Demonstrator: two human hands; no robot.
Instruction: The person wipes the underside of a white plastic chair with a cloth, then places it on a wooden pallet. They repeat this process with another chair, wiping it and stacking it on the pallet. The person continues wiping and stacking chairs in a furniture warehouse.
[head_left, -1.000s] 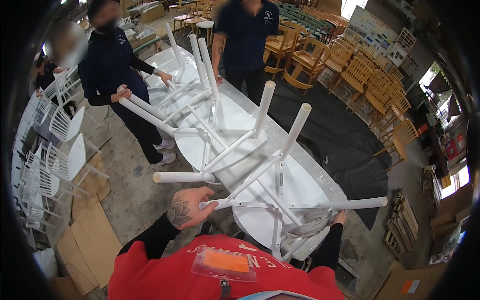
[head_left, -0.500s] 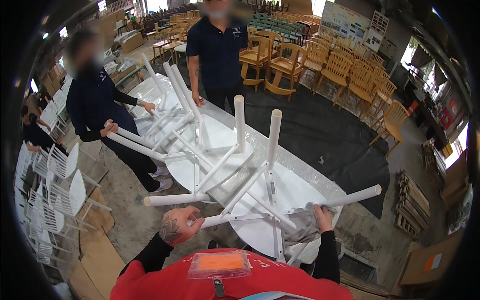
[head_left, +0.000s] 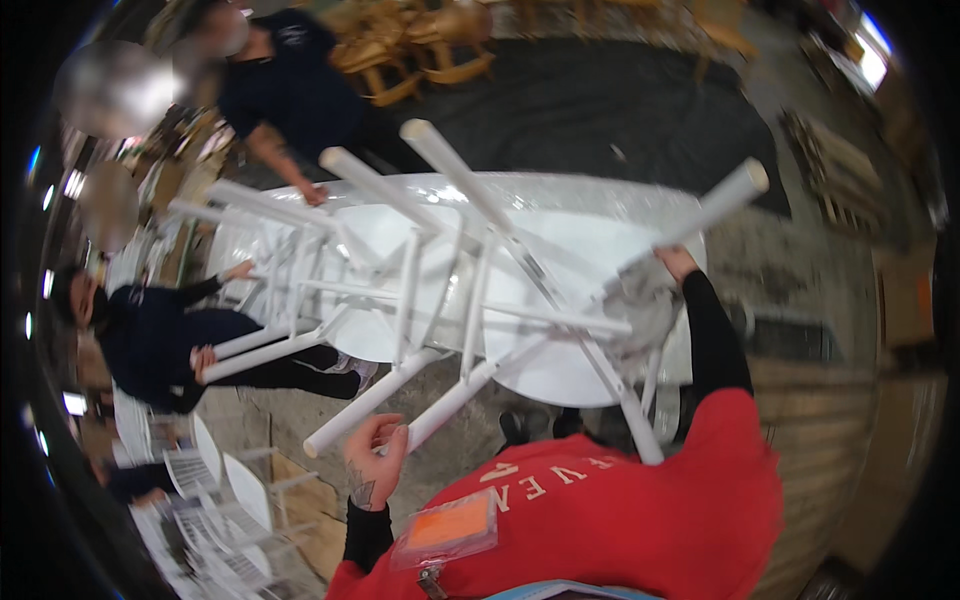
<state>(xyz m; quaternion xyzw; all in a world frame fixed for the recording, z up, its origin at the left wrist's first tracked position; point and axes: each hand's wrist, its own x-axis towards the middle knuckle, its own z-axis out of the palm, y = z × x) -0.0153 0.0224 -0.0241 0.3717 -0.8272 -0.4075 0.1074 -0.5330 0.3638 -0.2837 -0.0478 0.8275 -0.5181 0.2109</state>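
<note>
A white chair (head_left: 470,300) lies upside down on a white, plastic-covered table (head_left: 590,200), legs pointing up and toward me. My left hand (head_left: 375,458) is closed around the end of the near chair leg (head_left: 455,395). My right hand (head_left: 677,263) presses a grey cloth (head_left: 638,308) against the far right leg (head_left: 715,205), fingers wrapped over it. My red sleeves and an orange badge fill the lower edge.
A second upturned white chair (head_left: 285,240) lies further left on the table. A person in dark clothes (head_left: 290,90) rests a hand on it; another person (head_left: 150,340) grips its leg. White chairs (head_left: 205,500) are stacked lower left, wooden chairs (head_left: 420,45) and a dark mat (head_left: 620,110) beyond.
The view has swung and come closer to the chair. My right hand with the cloth has slid up along the right leg. My left hand stays on the near leg.
</note>
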